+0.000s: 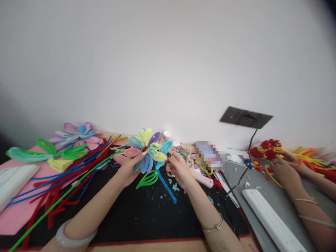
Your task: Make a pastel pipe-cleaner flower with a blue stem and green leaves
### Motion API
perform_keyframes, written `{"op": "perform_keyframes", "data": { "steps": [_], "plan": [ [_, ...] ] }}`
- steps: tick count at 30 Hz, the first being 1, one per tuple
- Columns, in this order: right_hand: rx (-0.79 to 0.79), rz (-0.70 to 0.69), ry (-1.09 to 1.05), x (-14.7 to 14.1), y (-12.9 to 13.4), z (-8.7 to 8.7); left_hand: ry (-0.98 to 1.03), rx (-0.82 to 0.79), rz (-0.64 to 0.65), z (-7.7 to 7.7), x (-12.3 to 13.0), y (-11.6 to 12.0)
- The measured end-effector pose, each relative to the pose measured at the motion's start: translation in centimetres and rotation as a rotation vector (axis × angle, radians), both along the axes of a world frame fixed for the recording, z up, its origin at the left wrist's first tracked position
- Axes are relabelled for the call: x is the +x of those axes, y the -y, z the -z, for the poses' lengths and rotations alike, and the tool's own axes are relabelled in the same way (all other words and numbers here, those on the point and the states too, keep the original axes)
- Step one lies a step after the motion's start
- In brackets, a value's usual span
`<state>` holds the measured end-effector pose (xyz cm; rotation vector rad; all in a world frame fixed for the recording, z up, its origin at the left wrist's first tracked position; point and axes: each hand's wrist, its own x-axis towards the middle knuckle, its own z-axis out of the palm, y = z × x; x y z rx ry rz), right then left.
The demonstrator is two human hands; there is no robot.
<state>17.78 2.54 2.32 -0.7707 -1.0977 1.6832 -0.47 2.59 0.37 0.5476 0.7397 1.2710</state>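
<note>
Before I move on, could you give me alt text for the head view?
A person's left hand holds a multicoloured fuzzy flower above a black mat, with the right hand at its blue petals. Red and blue stems lie to the left; at right, another person's hands are at red pieces.

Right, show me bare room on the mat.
Best patch: the near middle of the black mat, between the left forearm and right forearm, bordered by its red edge in front and the blue strip beyond. Crowded: the left, with red strips; around the right hand, small scraps.
</note>
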Motion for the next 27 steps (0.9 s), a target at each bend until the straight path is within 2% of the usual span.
{"op": "perform_keyframes", "data": {
  "steps": [3,10,16,21,27],
  "plan": [
    [0.022,0.013,0.001,-0.3,0.1,0.2,-0.043,0.011,0.019,0.1,0.0,0.0],
    [0.033,0.169,-0.035,-0.1,-0.4,0.9,-0.087,-0.029,-0.133,-0.1,0.3,-0.3],
    [0.017,0.258,-0.062,-0.6,-0.2,1.2,-0.047,-0.061,-0.144,0.0,0.7,-0.4],
    [-0.028,0.219,-0.138,-0.6,-0.3,1.2,-0.033,-0.054,-0.095,0.0,0.9,-0.1],
    [0.000,0.197,-0.176,-0.6,-0.2,0.8,-0.039,-0.040,-0.068,-0.5,1.1,0.3]
  ]
}}
